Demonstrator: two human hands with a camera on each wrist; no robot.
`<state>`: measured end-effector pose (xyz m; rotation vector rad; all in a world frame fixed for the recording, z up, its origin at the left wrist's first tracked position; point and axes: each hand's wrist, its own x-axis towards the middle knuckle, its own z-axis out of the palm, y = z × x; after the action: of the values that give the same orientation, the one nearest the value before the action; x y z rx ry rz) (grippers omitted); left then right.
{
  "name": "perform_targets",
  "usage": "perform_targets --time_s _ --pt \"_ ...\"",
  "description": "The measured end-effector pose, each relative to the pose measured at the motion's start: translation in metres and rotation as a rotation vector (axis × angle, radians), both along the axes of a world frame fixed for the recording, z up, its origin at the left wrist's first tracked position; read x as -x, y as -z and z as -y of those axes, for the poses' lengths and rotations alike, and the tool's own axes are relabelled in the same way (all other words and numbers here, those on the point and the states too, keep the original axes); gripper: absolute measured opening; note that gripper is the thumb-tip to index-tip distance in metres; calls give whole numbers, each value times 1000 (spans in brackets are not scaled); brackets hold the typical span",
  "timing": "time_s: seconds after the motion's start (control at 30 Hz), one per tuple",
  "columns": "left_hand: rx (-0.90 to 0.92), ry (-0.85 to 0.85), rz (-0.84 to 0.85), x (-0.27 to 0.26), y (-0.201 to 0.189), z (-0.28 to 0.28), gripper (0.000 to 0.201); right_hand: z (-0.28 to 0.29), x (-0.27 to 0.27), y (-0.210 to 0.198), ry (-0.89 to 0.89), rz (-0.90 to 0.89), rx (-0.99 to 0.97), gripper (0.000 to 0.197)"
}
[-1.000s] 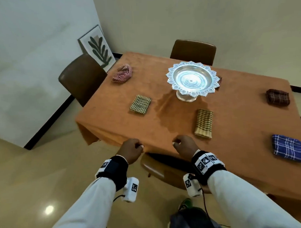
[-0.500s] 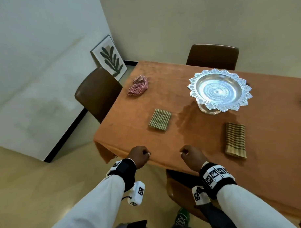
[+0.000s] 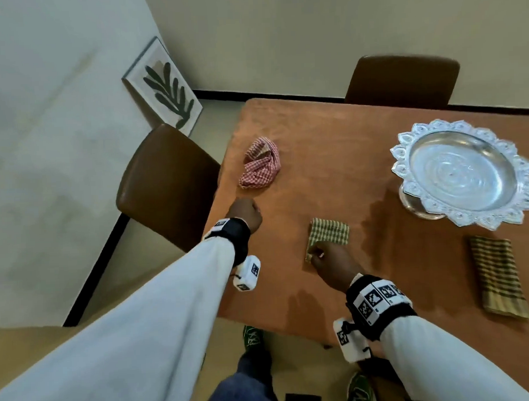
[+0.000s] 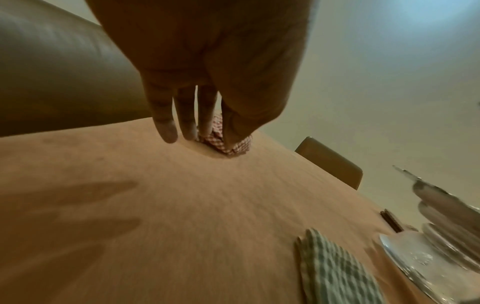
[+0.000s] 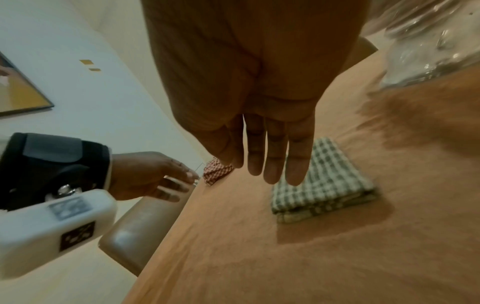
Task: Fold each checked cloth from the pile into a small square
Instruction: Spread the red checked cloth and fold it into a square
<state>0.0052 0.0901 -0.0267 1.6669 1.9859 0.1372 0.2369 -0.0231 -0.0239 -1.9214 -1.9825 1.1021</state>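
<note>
A crumpled red checked cloth (image 3: 260, 166) lies near the table's left edge. My left hand (image 3: 248, 212) hovers just short of it, fingers (image 4: 166, 127) hanging straight and holding nothing. The red cloth (image 4: 235, 145) shows behind them. A folded green checked cloth (image 3: 331, 231) lies further right. My right hand (image 3: 316, 256) is over its near left corner, with straight fingers (image 5: 296, 164) just above the green cloth (image 5: 330, 185). I cannot tell whether they touch it.
The orange tablecloth (image 3: 315, 132) covers the table. A silver pedestal tray (image 3: 463, 172) stands at the right. A folded brown striped cloth (image 3: 497, 277) lies near the right front. Brown chairs stand at the left (image 3: 166, 185) and far side (image 3: 403, 81).
Both hands left the table's near edge and reached forward, the left toward the red cloth, the right onto the green cloth. Their curled fingers have straightened. The view shifted left and closer.
</note>
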Motion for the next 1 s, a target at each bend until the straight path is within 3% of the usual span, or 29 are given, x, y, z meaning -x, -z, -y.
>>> perform_targets --time_s 0.23,0.3,0.37,0.5,0.63,0.73,0.83,0.9,1.0 --pt "51 184 -113 34 33 -99 44 -34 68 26 0 12 123 26" --pt "105 238 -48 39 40 -108 50 -35 77 31 30 20 159 25" --pt "92 203 64 43 38 -109 44 -34 81 32 52 15 165 24" --pt "-173 76 308 44 14 -82 15 -35 83 26 122 -29 129 23" --pt "-252 273 476 40 -15 -23 6 -40 85 15 184 -67 56 51" --pt "-183 582 341 45 -18 27 8 -37 93 7 127 -137 -19 84" --pt "33 744 164 50 -12 68 13 -32 104 1 -47 -64 50 83" --pt "42 546 205 56 -6 84 14 -28 110 4 -160 23 76 61" --pt "-64 74 260 68 9 82 9 -18 115 6 -219 43 51 32"
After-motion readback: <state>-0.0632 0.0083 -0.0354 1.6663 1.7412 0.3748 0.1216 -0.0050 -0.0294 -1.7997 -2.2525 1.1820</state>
